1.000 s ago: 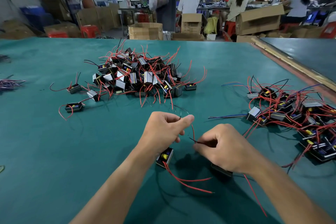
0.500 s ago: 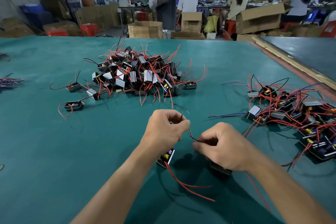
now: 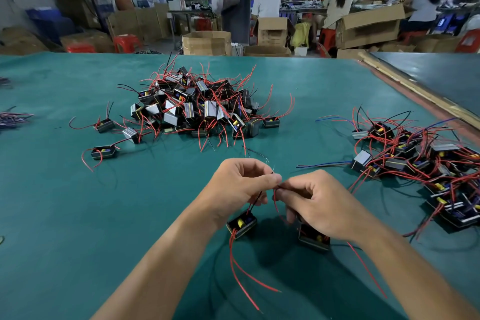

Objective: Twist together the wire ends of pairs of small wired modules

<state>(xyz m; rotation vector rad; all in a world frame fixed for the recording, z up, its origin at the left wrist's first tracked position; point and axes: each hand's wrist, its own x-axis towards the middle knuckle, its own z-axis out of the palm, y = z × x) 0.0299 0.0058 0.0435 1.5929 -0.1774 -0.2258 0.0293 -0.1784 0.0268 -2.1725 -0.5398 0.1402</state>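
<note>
While modules [image 3: 241, 226] hang below, left hand [image 3: 240, 187] and right hand [image 3: 320, 206] each pinch wire ends [image 3: 277, 186]

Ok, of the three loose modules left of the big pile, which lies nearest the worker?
The module with the looping red wire, lowest in view. The grey-sided one and the one with upright wires sit farther back.

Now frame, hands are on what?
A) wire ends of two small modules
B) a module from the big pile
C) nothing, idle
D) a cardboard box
A: the left hand and right hand pinch thin wire ends together, above one small black red-wired module and a second black module.
</note>
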